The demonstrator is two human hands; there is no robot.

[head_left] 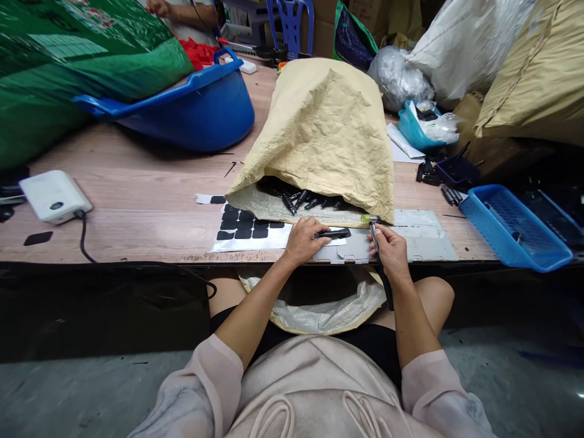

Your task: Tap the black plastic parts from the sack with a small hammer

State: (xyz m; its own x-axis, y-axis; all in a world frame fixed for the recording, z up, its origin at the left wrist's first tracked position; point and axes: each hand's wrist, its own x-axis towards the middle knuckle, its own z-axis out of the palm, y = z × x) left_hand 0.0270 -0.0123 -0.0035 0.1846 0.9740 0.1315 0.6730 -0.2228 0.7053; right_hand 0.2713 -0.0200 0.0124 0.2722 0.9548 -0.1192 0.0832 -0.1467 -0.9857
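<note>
My left hand (305,241) is closed on a slim black part (335,233), holding it lengthwise just above a grey board (353,251) at the table edge. To its right, my right hand (390,250) grips the black handle of a small hammer (375,234), whose head has a yellow-green end. The hammer's head is up by the mouth of a large tan woven sack (331,121). Several similar black parts (310,201) lie inside the sack's opening. A sheet of black stickers (241,226) sits partly beneath the sack, left of my left hand.
A second open sack (328,316) rests on my lap under the table edge. Blue tub (191,115) and green bag (82,67) stand at left, near a white device (55,196) with a cable. At right is a blue basket (515,228). Another person's hand (160,8) shows at the back.
</note>
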